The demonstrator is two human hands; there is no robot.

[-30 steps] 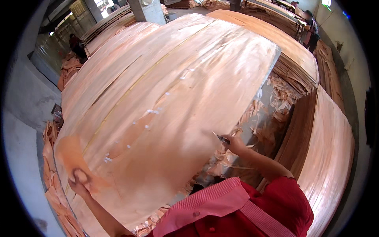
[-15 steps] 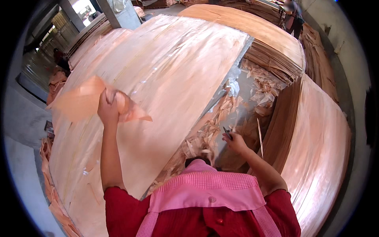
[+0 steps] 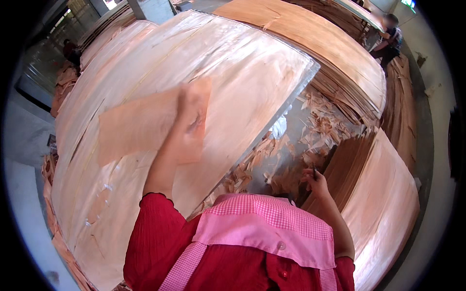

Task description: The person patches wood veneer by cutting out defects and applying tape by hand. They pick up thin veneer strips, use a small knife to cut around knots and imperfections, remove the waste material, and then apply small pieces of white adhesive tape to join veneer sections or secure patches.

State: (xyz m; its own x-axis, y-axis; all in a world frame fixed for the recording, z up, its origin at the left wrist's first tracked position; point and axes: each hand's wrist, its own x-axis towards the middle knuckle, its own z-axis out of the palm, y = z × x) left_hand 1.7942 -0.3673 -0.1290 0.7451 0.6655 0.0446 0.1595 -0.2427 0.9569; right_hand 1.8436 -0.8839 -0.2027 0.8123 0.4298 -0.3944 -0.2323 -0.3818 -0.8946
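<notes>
My left hand (image 3: 187,104), smeared by motion, holds a thin orange veneer piece (image 3: 131,131) with a dark knot near its right end, over the large pale veneer sheet (image 3: 242,87). Small white tape bits dot that sheet at the lower left. My right hand (image 3: 313,184) grips a dark, knife-like tool (image 3: 315,170) over the gap right of the sheet, beside a stack of veneers (image 3: 376,189). The tool's blade is hard to make out.
Veneer scraps (image 3: 325,121) litter the grey floor between the stacks. An orange-topped stack (image 3: 310,24) stands behind. A co-worker (image 3: 391,41) works at the back right, another person (image 3: 70,51) at the back left. Walls (image 3: 22,194) rise on both sides.
My left hand has lifted the veneer piece from the lower left and carried it up and rightward across the sheet. My right hand with the tool has moved rightward off the sheet's edge.
</notes>
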